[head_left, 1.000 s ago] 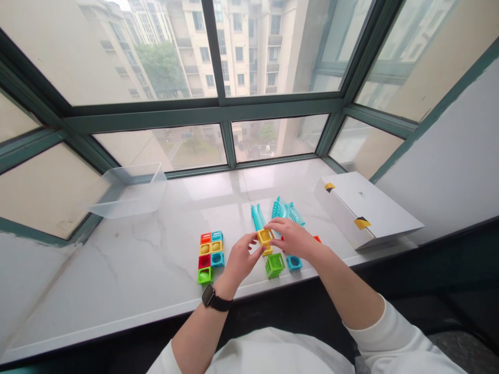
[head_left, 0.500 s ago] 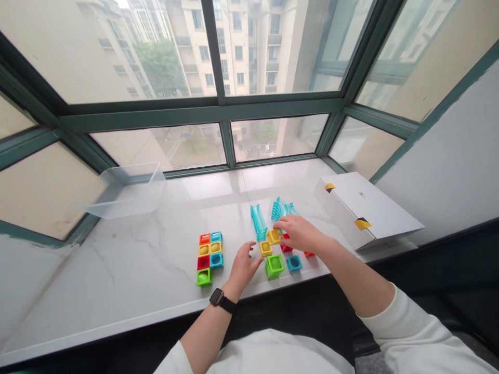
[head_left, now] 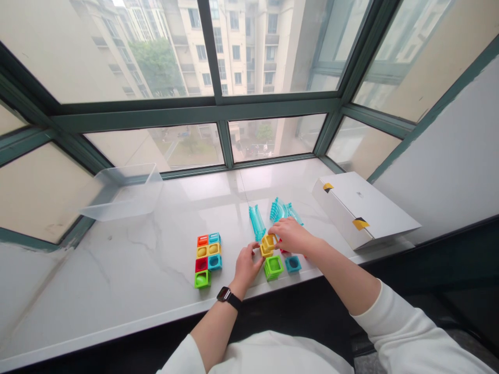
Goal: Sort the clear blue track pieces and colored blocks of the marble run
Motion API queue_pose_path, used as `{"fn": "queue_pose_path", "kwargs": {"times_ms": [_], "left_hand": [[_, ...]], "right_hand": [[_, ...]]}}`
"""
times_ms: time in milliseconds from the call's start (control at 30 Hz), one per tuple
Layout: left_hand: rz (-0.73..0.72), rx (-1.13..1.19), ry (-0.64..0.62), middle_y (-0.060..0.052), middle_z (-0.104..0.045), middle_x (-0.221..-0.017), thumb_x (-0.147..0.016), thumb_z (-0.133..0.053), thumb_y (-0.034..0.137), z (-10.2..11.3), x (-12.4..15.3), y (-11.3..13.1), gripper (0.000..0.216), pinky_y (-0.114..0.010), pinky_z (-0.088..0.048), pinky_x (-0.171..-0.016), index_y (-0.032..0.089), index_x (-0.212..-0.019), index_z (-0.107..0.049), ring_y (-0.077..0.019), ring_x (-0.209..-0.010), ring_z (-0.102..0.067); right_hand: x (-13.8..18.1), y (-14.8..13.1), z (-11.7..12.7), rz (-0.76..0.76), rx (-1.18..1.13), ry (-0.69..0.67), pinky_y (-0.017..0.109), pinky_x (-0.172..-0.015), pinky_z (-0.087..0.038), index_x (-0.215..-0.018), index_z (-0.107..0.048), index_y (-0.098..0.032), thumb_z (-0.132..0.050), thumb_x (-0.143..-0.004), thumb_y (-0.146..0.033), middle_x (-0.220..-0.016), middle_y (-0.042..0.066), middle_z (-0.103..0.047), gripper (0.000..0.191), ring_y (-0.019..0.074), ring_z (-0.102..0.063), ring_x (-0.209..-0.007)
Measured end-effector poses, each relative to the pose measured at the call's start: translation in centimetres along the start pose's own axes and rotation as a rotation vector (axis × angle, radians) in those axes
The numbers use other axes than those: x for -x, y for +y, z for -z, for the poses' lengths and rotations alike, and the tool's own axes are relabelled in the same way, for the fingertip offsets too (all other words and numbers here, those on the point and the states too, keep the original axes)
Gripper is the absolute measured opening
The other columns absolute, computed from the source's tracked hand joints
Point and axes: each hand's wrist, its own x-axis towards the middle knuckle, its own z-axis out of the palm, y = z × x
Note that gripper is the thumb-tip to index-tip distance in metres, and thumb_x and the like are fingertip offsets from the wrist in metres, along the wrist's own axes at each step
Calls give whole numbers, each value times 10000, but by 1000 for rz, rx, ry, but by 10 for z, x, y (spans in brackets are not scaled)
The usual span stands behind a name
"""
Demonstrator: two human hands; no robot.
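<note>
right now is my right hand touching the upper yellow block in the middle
Touching: the head view shows the fingertips of the right hand pressed against the right side of the upper yellow block, with no gap visible.

One box (head_left: 360,210) sits on one counter (head_left: 117,270). Farthest left of the box is one clear tub (head_left: 122,195). Also left of the box, eleven blocks (head_left: 208,259) are in view: seven packed in one cluster farthest from it, and four nearer. The nearer four are one green block (head_left: 273,267), one cyan block (head_left: 292,264), and two yellow blocks (head_left: 267,245), with a red piece (head_left: 283,251) mostly hidden just beside them, making twelve if it is a block. Two teal chutes (head_left: 257,223) lie nearer the box, one straight and one curved (head_left: 284,210). Two hands show, the left hand (head_left: 245,267) and the right hand (head_left: 292,236), with one watch (head_left: 228,297).
</note>
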Motion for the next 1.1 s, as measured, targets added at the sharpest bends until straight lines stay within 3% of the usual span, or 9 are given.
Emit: {"fn": "queue_pose_path", "kwargs": {"times_ms": [533,1100], "left_hand": [[-42,-28,-45,-58,-726,-1135,-844,-686,206,2,-5,1,408,-392,-520,-868,233,-1250,-658,-216,-884,-610],[-53,-38,-21,-56,-732,-1161,-842,-707,173,2,-5,3,404,-401,-523,-902,249,-1237,-660,-245,-987,-642]], "right_hand": [[-10,-1,-18,14,82,-30,380,-902,-342,-1053,-766,-257,-872,-790,-304,-1054,64,-774,287,294,-637,-1069],[-14,-9,-15,28,103,-65,384,-916,-347,-999,-772,-239,-857,-794,-305,-1025,82,-779,231,296,-629,-1054]]}}
